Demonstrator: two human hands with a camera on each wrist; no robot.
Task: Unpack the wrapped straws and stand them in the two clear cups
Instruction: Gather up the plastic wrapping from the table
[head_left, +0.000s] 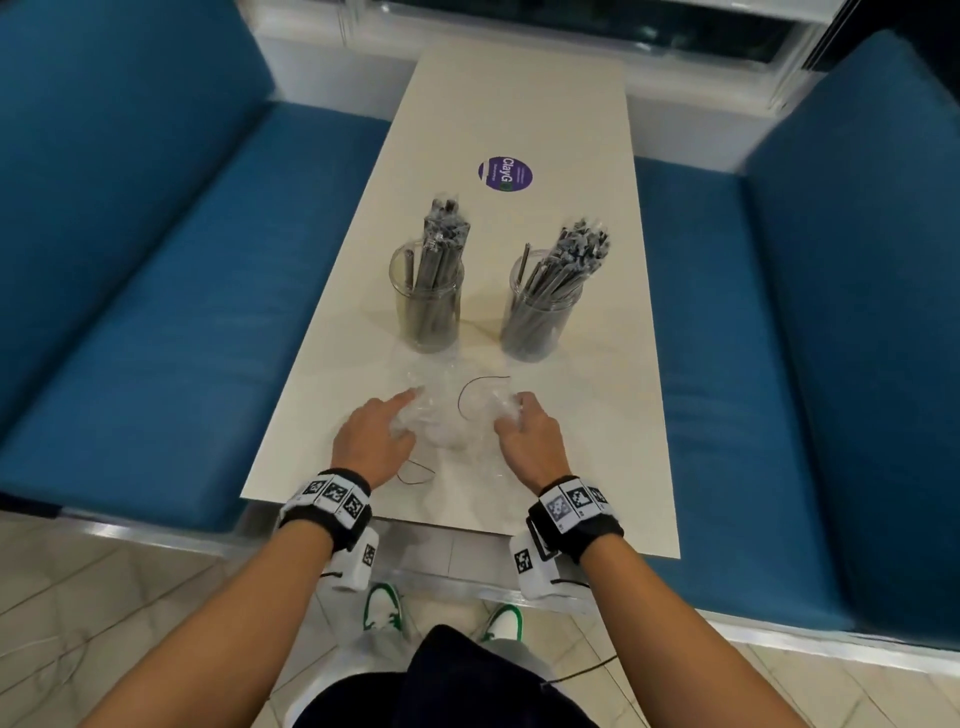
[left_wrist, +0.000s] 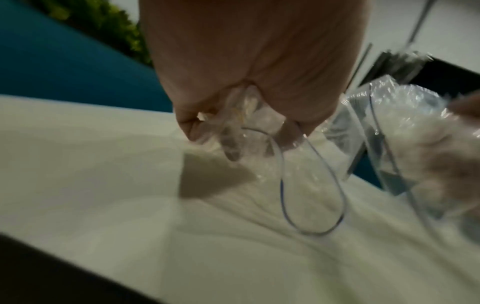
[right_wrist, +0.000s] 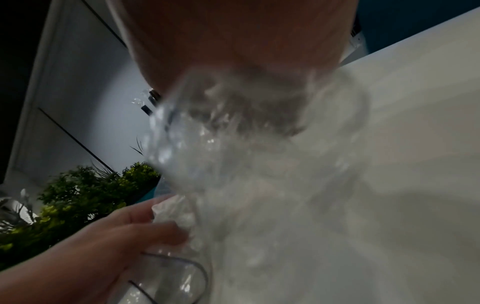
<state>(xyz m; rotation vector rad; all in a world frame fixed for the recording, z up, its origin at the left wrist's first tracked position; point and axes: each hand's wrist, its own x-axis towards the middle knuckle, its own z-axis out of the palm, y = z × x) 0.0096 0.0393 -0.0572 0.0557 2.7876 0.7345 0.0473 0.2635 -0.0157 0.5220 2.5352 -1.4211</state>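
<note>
- The fingers (left_wrist: 231, 144) of the left hand (head_left: 371, 434) are curled and pinch a fold of the clear plastic wrapping (head_left: 452, 415), as the left wrist view shows; in the head view its forefinger reaches forward along the film.
- The right hand (head_left: 530, 434) has its fingers bent over the other side of the same crumpled wrapping and grips it. The right wrist view is too blurred by film to show each finger.
- The wrapping lies on the table (head_left: 519, 104) near its near edge, between the two hands; thin dark loops (head_left: 475, 397) lie among it.
- The straws (head_left: 444, 244) stand in the left clear cup (head_left: 428, 306), and more straws (head_left: 563, 265) lean in the right clear cup (head_left: 537, 325); both cups sit about mid-table, just beyond the wrapping.
- Judging from this, the unpacking looks done and only loose film is left to gather.
- The risk: the film reaches almost to the foot of the cups, so a quick sweep or tug could drag a corner against one and tip it, above all the right cup with its leaning bundle. The light film could also slide off the near edge.
- The table is long, narrow and pale, with a round purple sticker (head_left: 505, 174) toward its far end.
- Blue padded benches (head_left: 156, 260) flank both long sides; a window runs behind, the floor is tiled, and green plants (right_wrist: 78, 195) show in the right wrist view.
</note>
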